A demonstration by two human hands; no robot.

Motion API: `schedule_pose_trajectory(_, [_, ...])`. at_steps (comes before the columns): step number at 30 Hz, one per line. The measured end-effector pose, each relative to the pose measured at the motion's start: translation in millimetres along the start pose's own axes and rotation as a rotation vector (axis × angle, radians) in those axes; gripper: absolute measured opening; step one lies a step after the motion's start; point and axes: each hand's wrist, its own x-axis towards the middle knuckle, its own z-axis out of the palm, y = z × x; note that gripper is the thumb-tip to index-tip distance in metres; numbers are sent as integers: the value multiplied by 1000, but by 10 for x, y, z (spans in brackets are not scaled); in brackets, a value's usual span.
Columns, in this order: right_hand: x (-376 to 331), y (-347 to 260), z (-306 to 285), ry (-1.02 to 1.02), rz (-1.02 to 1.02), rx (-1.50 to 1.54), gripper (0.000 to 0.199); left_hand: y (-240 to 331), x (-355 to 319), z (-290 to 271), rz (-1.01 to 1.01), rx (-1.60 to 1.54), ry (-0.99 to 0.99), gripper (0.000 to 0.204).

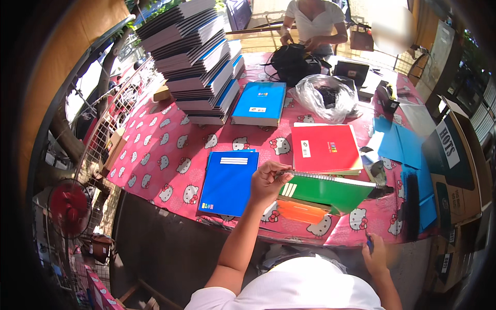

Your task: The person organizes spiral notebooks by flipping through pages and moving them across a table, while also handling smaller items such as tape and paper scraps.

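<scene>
My left hand [267,182] is closed on the spiral-bound corner of a green notebook [336,192], holding it tilted over the front of the table. The wire coil runs along the notebook's upper edge. Below it, an orange sheet or cover [302,212] partly shows. Low on the right, by the table's front edge, my right hand [378,254] is closed around a small tool with a dark blue handle [369,244], whose kind I cannot make out. A blue notebook [230,183] lies left of my left hand, and a red notebook [325,147] lies beyond the green one.
A tall notebook stack [199,67] stands at the back left, beside a lower blue stack [260,102]. Farther back are a plastic bag [328,98] and a black bag [294,62], handled by another person [315,23]. Cardboard boxes [465,191] flank the pink patterned tablecloth [170,150].
</scene>
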Motion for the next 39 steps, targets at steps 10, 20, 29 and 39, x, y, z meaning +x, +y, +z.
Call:
schedule_pose_trajectory(10, [1136, -1802, -556, 175, -236, 41, 46, 478, -9, 1018, 627, 606, -165, 22])
schedule_pose_trajectory(20, [1278, -1356, -532, -665, 438, 1575, 26, 531, -123, 983, 674, 664, -190, 24])
schedule_pose_trajectory(29, [773, 198, 455, -73, -57, -42, 39, 745, -207, -573, 417, 38, 733, 17])
schedule_pose_trajectory(39, [2497, -98, 1179, -108, -617, -198, 49, -192, -1253, -2313, -60, 494, 1296, 29])
